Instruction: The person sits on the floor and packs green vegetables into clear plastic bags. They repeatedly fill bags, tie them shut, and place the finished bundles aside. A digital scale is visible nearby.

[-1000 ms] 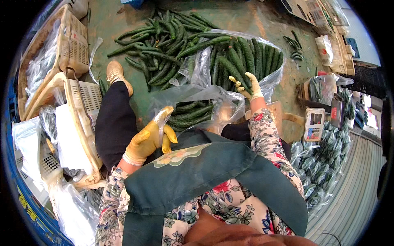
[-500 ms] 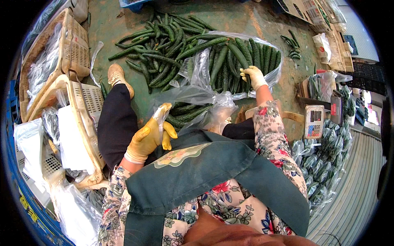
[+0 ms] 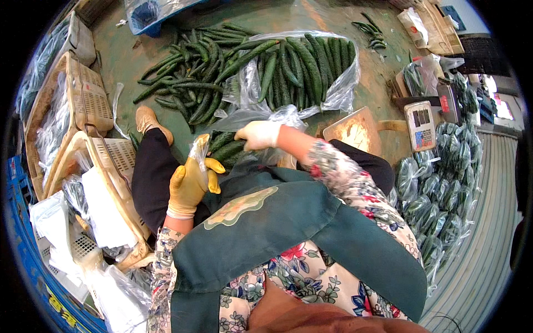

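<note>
My left hand [image 3: 191, 186], in a yellow glove, is closed around clear film at the left rim of a plastic bag [image 3: 191, 149], its fingers partly wrapped in it. Dark green cucumbers [image 3: 226, 151] lie at this bag between my two hands. My right hand [image 3: 262, 135], in a pale glove, is at the cucumbers' right end, fingers drawn together and pointing left; what they grip is hidden. Just beyond lies a big clear bag [image 3: 340, 100], spread open, with cucumbers [image 3: 305, 69] packed side by side. A loose heap of cucumbers [image 3: 191, 69] covers the floor to its left.
Cream plastic crates [image 3: 114, 161] with white bags stand on my left. At right are a scale [image 3: 421, 126] and many bagged cucumbers [image 3: 438, 188]. A metal plate [image 3: 355, 130] lies past my right knee. A blue crate [image 3: 147, 22] stands at the far edge.
My right hand has left the cucumbers in the big bag and moved left and nearer, beside the cucumbers by my left hand. The left hand keeps its hold on the film. The view has shifted.
</note>
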`<state>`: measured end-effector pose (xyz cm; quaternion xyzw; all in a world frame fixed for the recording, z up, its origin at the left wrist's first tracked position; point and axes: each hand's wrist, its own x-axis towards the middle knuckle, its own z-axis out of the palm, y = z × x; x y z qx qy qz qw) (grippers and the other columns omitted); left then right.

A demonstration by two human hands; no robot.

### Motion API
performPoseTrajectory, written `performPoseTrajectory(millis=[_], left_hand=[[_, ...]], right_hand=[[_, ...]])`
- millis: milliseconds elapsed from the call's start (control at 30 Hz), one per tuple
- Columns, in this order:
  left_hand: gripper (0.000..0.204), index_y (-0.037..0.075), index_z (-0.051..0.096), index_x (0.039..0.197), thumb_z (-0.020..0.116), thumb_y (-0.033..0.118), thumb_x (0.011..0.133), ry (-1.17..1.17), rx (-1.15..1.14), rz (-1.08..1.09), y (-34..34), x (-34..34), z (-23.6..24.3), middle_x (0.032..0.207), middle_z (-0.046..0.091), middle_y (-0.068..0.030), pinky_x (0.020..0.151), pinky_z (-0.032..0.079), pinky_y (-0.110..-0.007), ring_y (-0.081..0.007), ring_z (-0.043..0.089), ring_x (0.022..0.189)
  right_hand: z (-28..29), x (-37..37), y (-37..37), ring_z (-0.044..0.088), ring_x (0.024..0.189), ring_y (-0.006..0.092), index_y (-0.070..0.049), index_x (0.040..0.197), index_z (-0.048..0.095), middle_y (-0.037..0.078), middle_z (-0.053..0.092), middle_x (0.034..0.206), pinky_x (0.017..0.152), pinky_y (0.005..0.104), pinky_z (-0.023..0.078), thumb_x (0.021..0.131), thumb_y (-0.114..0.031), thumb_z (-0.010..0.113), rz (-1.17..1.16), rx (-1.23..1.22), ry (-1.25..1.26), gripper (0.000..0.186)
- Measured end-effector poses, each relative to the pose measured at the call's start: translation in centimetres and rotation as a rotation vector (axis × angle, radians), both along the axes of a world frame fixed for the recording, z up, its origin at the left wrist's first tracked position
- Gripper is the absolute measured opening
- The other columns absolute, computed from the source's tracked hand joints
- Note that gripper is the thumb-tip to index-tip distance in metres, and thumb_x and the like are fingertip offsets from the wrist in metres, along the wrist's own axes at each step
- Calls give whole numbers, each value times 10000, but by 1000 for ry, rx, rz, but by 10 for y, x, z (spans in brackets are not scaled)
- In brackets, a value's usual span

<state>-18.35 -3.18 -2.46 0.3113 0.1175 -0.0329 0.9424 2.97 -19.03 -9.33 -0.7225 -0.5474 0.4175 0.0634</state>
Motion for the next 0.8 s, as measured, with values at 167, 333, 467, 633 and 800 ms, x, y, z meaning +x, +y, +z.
performPoseTrajectory(millis=[167, 333, 467, 633, 800], left_hand=[[1036, 29, 198, 1530, 606, 655, 811, -29, -28, -17, 1, -9, 3, 1020, 642, -199, 484, 445, -285, -157, 549, 562], [910, -9, 248, 1499, 561, 583, 883, -47, -91, -96, -4, -19, -7, 1000, 653, -183, 513, 450, -266, -125, 489, 531], [779, -5, 300, 1476, 502, 522, 939, -56, -130, -29, -1, -24, -2, 958, 647, -169, 516, 426, -262, -113, 459, 516], [632, -10, 509, 1311, 472, 510, 955, 32, 20, 44, 0, -24, 20, 793, 652, -81, 478, 402, -263, -140, 544, 542], [634, -69, 532, 1241, 484, 492, 950, 71, 53, 19, 3, 10, 78, 789, 662, -60, 445, 347, -266, -137, 480, 501]], right_hand=[[-89, 29, -50, 661, 1064, 341, -32, 1134, 698, 202, 686, 1136, 908, 413, 527, 823, -336, 649, -497, -231, -183, 438], [-35, 69, -145, 659, 1104, 322, -77, 1139, 719, 161, 680, 1199, 914, 406, 524, 841, -329, 589, -437, -663, -445, 411], [50, 43, -152, 694, 964, 313, -100, 1064, 738, 143, 723, 1041, 854, 388, 534, 821, -364, 648, -341, -451, -139, 370], [111, -5, -152, 690, 889, 326, -98, 1006, 734, 148, 723, 948, 830, 381, 535, 850, -341, 640, -418, 204, -147, 303], [163, -10, -160, 695, 793, 233, -71, 1040, 724, 138, 723, 918, 773, 339, 545, 891, -334, 658, -969, 260, -3, 309]])
